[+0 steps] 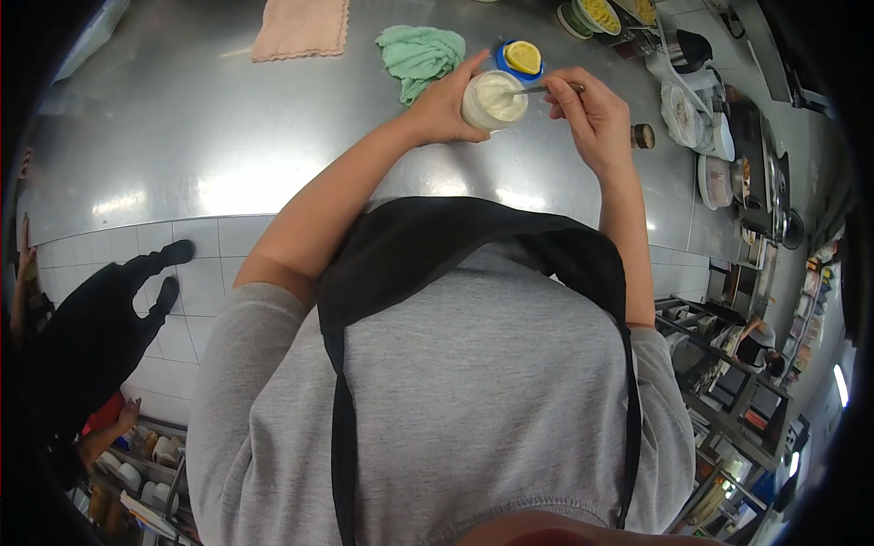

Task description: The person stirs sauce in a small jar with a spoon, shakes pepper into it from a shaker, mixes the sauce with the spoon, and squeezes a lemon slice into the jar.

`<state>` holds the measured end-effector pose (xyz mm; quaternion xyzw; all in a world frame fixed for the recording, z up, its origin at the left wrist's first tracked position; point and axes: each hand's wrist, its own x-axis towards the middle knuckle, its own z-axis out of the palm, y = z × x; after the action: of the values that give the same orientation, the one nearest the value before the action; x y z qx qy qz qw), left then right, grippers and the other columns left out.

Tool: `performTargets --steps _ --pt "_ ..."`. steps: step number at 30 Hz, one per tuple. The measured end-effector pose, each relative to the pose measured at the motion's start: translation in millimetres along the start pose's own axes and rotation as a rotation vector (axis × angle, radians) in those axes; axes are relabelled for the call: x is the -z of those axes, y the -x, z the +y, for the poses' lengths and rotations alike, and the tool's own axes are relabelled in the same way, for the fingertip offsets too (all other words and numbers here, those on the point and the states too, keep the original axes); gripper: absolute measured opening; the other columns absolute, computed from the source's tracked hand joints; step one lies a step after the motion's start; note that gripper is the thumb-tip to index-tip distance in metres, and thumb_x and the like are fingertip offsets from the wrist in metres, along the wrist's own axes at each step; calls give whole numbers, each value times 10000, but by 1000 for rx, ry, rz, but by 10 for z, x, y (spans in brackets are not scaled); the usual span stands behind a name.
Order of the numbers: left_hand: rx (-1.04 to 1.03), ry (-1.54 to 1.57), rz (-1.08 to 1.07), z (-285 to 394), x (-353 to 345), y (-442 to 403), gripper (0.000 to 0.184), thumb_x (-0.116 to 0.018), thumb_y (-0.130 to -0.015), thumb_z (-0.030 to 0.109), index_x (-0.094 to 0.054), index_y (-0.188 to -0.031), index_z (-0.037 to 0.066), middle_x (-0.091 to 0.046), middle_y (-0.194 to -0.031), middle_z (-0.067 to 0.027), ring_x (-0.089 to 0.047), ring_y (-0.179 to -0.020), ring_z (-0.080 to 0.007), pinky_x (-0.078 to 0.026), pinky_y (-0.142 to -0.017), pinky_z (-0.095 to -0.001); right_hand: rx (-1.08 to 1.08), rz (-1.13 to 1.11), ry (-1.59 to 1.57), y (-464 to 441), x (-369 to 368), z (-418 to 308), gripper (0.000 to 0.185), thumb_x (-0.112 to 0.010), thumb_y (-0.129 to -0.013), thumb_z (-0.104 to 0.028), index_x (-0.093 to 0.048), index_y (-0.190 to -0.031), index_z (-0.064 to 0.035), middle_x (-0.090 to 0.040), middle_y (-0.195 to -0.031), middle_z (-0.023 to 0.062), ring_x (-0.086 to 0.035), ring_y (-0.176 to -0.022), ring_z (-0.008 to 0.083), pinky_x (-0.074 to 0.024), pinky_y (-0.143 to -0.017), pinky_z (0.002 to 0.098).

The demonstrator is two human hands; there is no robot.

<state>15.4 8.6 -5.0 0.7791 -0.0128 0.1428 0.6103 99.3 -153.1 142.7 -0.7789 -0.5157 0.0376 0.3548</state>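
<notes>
My left hand (447,105) is wrapped round a clear jar (494,100) that holds a thick white cream. Between the thumb and fingers of my right hand (588,111) is the handle of a metal spoon (543,89), whose bowl end dips into the cream. A yellow lemon half (523,57) rests on a blue lid (503,63) just beyond the jar. To the left of the jar, a crumpled green cloth (420,56) lies on the steel table.
A pink cloth (301,28) lies on the steel table (218,118). At the right stand a small dark-capped jar (643,136), a plastic bag (683,114) and food bowls (599,15). One person (86,318) stands at the left, another (756,348) farther back at the right.
</notes>
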Motion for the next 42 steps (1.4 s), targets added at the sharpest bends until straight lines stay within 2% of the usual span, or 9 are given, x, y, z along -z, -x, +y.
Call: performTargets --steps 6,9,17,22,26,28,36,39,42 --pt "-20 -26 9 -31 6 -17 1137 -818 -531 178 -155 -1451 97 -476 -1268 -176 -481 -1175 -299 -362 -1009 -353 -122 -76 -123 69 -189 224 170 -580 -903 -186 -619 -937 -24 -606 -698 61 -581 -574 108 -452 -535 243" --pt "-20 -31 7 -27 -8 -10 1143 -821 -528 183 -154 -1451 94 -477 -1268 -173 -479 -1176 -301 -360 -1011 -355 -215 59 -186 44 -21 100 181 -559 -925 -189 -618 -919 -18 -614 -687 37 -569 -574 67 -452 -520 218" --pt "-17 -35 19 -20 -13 5 1158 -848 -526 193 -157 -1451 111 -481 -1263 -168 -480 -1175 -295 -359 -1017 -357 -273 351 -339 31 61 58 216 -538 -941 -205 -616 -904 -7 -628 -696 40 -569 -537 64 -443 -491 187" --pt "-49 -47 46 -28 -27 -4 1186 -867 -487 267 -174 -1433 94 -518 -1230 -172 -508 -1141 -335 -400 -978 -378 -417 285 -568 112 -331 312 216 -535 -942 -207 -618 -892 -14 -616 -673 40 -553 -508 65 -430 -478 185" --pt "-34 -47 49 -18 -29 9 1188 -876 -505 228 -163 -1449 128 -493 -1253 -152 -495 -1162 -291 -380 -1001 -361 -407 196 -445 162 -448 374 214 -541 -939 -208 -623 -896 -15 -607 -660 37 -543 -510 61 -431 -486 182" --pt "-11 -46 41 4 -33 13 1187 -874 -508 223 -159 -1450 133 -488 -1260 -156 -490 -1169 -292 -376 -1006 -363 -388 57 -354 117 -314 310 213 -551 -935 -206 -626 -906 -9 -603 -665 36 -539 -534 55 -439 -498 188" --pt "28 90 -44 18 38 1 1181 -860 -529 199 -133 -1457 140 -459 -1295 -178 -451 -1213 -302 -337 -1037 -366 -260 64 -301 -127 172 107 201 -563 -929 -207 -632 -935 -18 -602 -711 23 -535 -576 44 -449 -531 183" --pt "30 85 -50 22 49 10 1175 -855 -532 190 -132 -1458 139 -457 -1295 -177 -447 -1215 -299 -332 -1040 -362 -212 -13 -349 -112 81 214 202 -560 -930 -210 -633 -929 -22 -595 -708 17 -532 -587 48 -445 -547 184" --pt "34 95 -54 29 46 4 1166 -848 -539 176 -132 -1459 138 -451 -1299 -176 -445 -1215 -295 -328 -1041 -361 -297 -201 -384 -30 -83 351 199 -556 -931 -205 -633 -923 -21 -591 -698 17 -530 -595 54 -439 -552 192"
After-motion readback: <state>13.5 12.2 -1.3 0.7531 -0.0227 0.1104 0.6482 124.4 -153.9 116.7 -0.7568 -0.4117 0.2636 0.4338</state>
